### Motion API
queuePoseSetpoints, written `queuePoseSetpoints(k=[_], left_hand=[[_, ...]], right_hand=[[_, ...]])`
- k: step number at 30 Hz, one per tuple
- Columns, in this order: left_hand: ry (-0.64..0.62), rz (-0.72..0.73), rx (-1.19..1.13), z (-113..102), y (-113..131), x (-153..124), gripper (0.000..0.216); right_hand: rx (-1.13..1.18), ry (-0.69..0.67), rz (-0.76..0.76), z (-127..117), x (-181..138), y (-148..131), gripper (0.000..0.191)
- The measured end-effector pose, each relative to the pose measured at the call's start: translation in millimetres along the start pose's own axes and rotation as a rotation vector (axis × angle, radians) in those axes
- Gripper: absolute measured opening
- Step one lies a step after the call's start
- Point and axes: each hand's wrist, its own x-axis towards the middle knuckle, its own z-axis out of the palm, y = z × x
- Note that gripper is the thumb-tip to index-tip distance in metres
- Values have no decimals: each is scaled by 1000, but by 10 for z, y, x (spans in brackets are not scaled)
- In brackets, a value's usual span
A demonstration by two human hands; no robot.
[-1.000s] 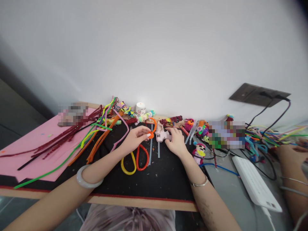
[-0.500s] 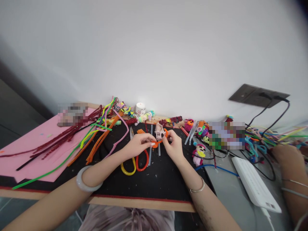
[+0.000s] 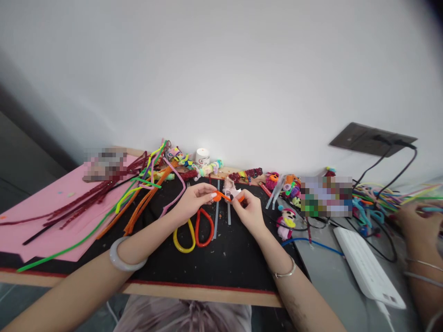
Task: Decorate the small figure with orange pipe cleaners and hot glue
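Note:
An orange pipe cleaner (image 3: 224, 196) runs between my two hands above the black mat (image 3: 242, 258). Its left part is pinched by the thumb and fingertips of my left hand (image 3: 194, 201). My right hand (image 3: 251, 212) grips the other part, and a bit of orange shows past its fingers. Just behind my right fingertips is a small pale pink and brown piece (image 3: 228, 185), partly covered. Scissors with one yellow and one red handle (image 3: 184, 249) lie below my left hand, which hides their blades. Translucent strips (image 3: 216, 221) rest on the mat nearby.
Loose pipe cleaners (image 3: 138, 207) spread over pink sheets (image 3: 44, 216) at left. A white roll (image 3: 202, 156) and finished figures stand by the wall. At right are a small doll (image 3: 286, 221), a white power strip (image 3: 368, 267), cables and another person's hand (image 3: 418, 226).
My left hand has shifted slightly left and up, and the orange loop is now a straighter piece between my hands. The other person's hand has turned, with something blue by its fingers.

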Motion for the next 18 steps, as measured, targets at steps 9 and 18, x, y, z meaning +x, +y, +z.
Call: queuePoseSetpoints(k=[9,18], left_hand=[[90,43,-67,-6,-28,28,23],[131,43,-58,12,3,3,23]], right_hand=[[61,-105,15,53,3,-42,13],[106,-135,34,85,-18,-19,9]])
